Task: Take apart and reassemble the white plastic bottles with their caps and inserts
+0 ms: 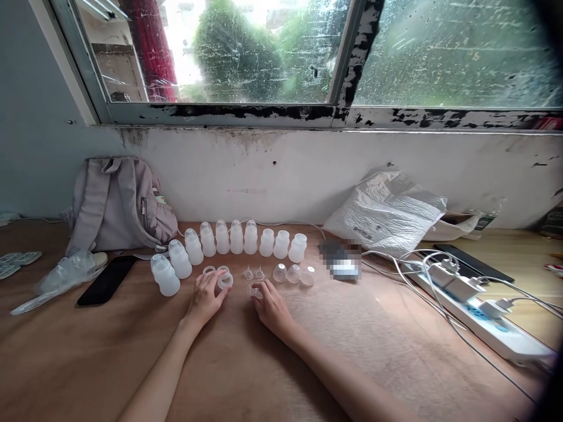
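A curved row of several small translucent white bottles [229, 239] stands on the wooden table [246, 363]. In front of it lie clear rings, teats [254, 273] and caps [294, 273]. My left hand [205, 296] pinches a clear screw ring [224, 279] just in front of the bottles. My right hand [271, 305] has its fingers closed on a small clear piece [254, 291] lying on the table; I cannot tell which part it is.
A grey backpack [116, 202] leans on the wall at back left, with a black phone [107, 280] and a crumpled clear bag [65, 272] before it. At the right are a white plastic bag [387, 211], a power strip [479, 310] with chargers and cables, and a dark tablet [472, 261].
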`<state>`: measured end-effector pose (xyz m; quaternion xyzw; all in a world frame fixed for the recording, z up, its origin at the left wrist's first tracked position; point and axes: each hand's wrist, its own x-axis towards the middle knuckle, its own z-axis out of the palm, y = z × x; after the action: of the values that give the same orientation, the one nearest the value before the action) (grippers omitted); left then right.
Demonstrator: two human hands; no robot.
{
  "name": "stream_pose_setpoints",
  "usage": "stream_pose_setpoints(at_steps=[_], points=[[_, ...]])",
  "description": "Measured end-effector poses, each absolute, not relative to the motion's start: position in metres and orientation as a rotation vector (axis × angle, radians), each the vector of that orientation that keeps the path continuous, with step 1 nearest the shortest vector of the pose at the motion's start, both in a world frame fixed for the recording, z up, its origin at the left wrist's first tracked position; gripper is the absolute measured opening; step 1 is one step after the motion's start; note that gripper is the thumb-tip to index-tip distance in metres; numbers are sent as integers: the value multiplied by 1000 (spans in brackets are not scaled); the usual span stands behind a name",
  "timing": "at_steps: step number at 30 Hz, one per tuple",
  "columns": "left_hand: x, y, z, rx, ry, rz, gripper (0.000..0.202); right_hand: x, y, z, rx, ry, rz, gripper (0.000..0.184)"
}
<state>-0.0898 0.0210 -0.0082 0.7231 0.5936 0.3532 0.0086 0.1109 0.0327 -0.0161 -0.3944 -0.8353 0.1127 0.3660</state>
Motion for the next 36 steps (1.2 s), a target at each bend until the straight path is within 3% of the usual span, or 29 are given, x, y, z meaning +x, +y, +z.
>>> stream_pose_setpoints(at_steps=[13, 24, 36], points=[[-66, 58, -15, 2287, 1938, 898, 34, 115, 45, -19, -1088, -1903, 480, 24], [-69, 48, -22, 2329, 1974, 932, 38, 127, 61, -22, -1232, -1824, 453, 20], [-69, 44, -22, 2372, 2024, 684, 42, 128, 72, -23, -1255, -1807, 420, 30]])
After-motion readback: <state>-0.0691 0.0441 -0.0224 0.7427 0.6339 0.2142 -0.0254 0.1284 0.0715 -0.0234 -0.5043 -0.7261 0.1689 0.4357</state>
